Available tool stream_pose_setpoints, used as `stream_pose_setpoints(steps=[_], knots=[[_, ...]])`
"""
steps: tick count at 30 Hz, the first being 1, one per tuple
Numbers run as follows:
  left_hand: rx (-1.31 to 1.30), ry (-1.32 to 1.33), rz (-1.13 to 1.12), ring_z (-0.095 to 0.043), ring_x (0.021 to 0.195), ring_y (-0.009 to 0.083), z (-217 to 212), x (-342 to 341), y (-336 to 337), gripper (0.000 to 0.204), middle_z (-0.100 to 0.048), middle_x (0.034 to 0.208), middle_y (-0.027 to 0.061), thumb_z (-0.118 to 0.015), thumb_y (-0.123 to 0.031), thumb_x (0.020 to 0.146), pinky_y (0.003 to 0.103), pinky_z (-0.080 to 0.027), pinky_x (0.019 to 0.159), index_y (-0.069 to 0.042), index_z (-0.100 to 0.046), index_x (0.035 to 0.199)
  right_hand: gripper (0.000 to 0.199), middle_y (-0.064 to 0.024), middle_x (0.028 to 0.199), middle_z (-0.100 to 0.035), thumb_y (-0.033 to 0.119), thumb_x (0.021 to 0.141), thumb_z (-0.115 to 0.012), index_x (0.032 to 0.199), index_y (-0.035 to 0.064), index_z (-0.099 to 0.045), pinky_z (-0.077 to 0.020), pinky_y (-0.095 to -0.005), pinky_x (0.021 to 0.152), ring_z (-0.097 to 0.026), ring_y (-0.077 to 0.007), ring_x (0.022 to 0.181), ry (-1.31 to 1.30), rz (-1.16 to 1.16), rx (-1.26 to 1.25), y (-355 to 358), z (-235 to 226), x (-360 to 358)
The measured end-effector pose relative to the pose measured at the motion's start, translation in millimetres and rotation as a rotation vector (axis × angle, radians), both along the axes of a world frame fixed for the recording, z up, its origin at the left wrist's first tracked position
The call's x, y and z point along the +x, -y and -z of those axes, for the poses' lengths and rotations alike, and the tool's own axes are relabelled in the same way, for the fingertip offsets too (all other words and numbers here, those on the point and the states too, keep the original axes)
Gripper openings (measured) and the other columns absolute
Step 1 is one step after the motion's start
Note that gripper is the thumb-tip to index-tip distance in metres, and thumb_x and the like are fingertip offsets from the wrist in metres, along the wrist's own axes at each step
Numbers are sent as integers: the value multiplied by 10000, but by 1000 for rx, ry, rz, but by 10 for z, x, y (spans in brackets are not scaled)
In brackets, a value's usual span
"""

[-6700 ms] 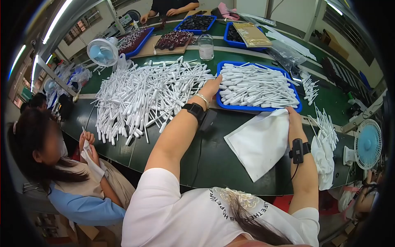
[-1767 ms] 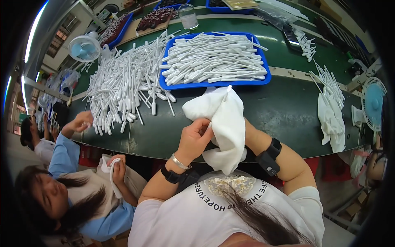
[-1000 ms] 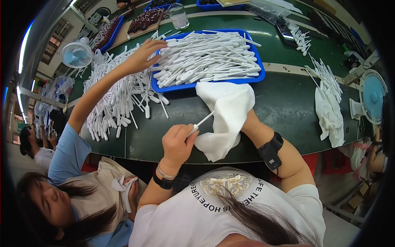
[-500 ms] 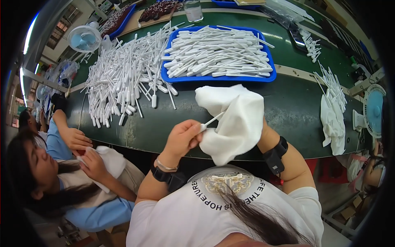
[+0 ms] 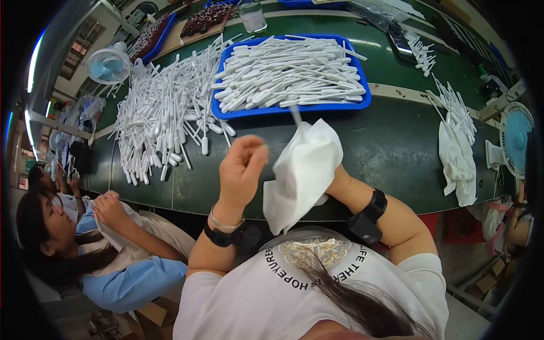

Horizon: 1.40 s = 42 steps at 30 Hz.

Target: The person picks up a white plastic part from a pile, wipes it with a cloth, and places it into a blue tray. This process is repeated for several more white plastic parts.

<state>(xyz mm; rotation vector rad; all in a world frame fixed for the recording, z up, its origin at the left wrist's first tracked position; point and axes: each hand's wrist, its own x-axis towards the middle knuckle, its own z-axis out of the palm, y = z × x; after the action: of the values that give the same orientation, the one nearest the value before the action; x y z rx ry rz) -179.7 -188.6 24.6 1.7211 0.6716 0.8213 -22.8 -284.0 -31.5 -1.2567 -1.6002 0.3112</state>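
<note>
My right hand [image 5: 338, 182] is mostly hidden behind a white ribbed cloth [image 5: 309, 164] that it grips in front of my chest. From the cloth's upper edge a white plastic dropper [image 5: 296, 115] pokes out, blurred, toward the blue tray. To the left of the cloth, apart from it, my left hand [image 5: 242, 170] is raised with its fingers loosely bent, thumb apart, and nothing visible in them. Beyond both hands, the blue tray [image 5: 226, 115] holds a heap of white droppers [image 5: 292, 71]. A larger loose pile of droppers [image 5: 164, 116] lies on the green table left of the tray.
At the right, more droppers [image 5: 456, 116] lie by another white cloth [image 5: 458, 164] and a small fan [image 5: 517, 139]. A glass jar [image 5: 252, 17] stands behind the tray. Close on my left sits a co-worker whose hands [image 5: 110, 211] hold a white cloth.
My left hand has let go of the dropper and moved up and left. The cloth has shifted left, and the dropper now points out of its top. The co-worker's hands have risen.
</note>
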Motion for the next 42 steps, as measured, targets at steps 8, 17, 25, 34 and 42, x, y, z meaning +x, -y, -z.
stream_pose_setpoints(steps=[8, 17, 25, 34, 42], knots=[[-329, 226, 14, -460, 514, 38, -17, -66, -57, 110, -541, 657, 21, -510, -119, 860, 160, -355, 452, -16, -537, 837, 324, -97, 935, -555, 154, 692, -677, 962, 50, -530, -412, -342, 791, -533, -246, 877, -664, -238, -342, 61, -190, -176], [-351, 319, -30, -457, 496, 59, 56, -170, -34, 129, -520, 639, 18, -509, -143, 866, 177, -361, 431, -21, -529, 828, 402, -74, 1010, -562, 173, 702, -684, 1053, 54, -529, -416, -320, 817, -533, -176, 923, -454, -227, -275, -5, -137, -141], [-204, 279, 105, -506, 531, 84, -12, -108, 54, 111, -510, 657, 20, -494, -126, 872, 207, -416, 461, -18, -514, 862, 401, -66, 1017, -570, 173, 692, -690, 1048, 59, -544, -421, -320, 814, -533, -169, 928, -311, -294, -283, 55, -259, -31], [-377, 425, 43, -510, 536, 98, -26, -275, -136, 120, -519, 670, 47, -481, -133, 878, 226, -432, 476, -14, -499, 887, 399, -63, 1010, -576, 155, 709, -677, 1069, 49, -541, -429, -304, 808, -536, -144, 927, -734, -349, -486, 38, -251, -89], [-161, 195, 204, -509, 531, 108, 35, -94, 89, 148, -526, 678, 57, -471, -156, 885, 216, -428, 489, -11, -490, 866, 343, -70, 1011, -581, 131, 761, -622, 1076, 29, -534, -434, -294, 797, -549, -141, 903, -689, -380, -410, 48, -249, -93]])
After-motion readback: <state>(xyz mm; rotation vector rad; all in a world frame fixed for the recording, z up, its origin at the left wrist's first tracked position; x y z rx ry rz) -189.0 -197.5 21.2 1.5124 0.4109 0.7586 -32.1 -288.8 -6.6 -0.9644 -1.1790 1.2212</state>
